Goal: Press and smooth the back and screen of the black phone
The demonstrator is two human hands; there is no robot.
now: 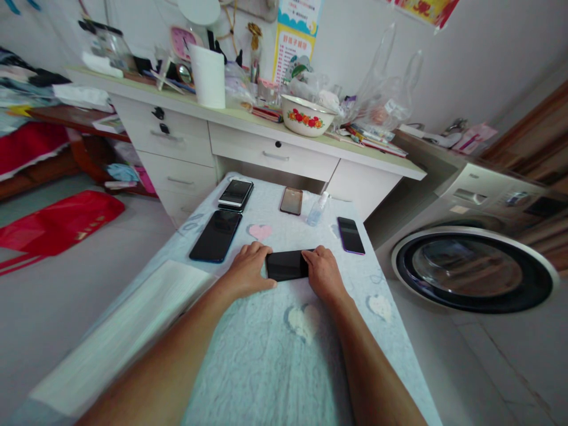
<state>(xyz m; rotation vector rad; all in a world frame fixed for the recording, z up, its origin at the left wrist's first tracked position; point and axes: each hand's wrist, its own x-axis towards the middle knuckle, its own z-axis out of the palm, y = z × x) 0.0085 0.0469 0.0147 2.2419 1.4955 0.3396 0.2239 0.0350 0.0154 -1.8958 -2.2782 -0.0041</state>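
Observation:
A black smartphone [288,265] lies sideways, screen up, at the middle of the cloth-covered table. My left hand [248,269] grips its left end, fingers at the far corner and thumb at the near one. At the other end my right hand [323,269] is closed on the phone, thumb and fingertips together over the screen's edge. Farther left rest a larger dark phone [216,235] and a small stack of phones [236,193]. Beyond my hands are a brown phone case [291,201] and a clear spray bottle [318,209]. A purple-edged phone [351,235] is to the right.
A whitish, flat, long sheet or pack [128,334] lies along the table's left side, beside my left forearm. Behind the table stands a white desk [270,155] with a floral bowl [308,115] on it. A washing machine [470,266] is at right, a red bag [66,222] on the floor at left.

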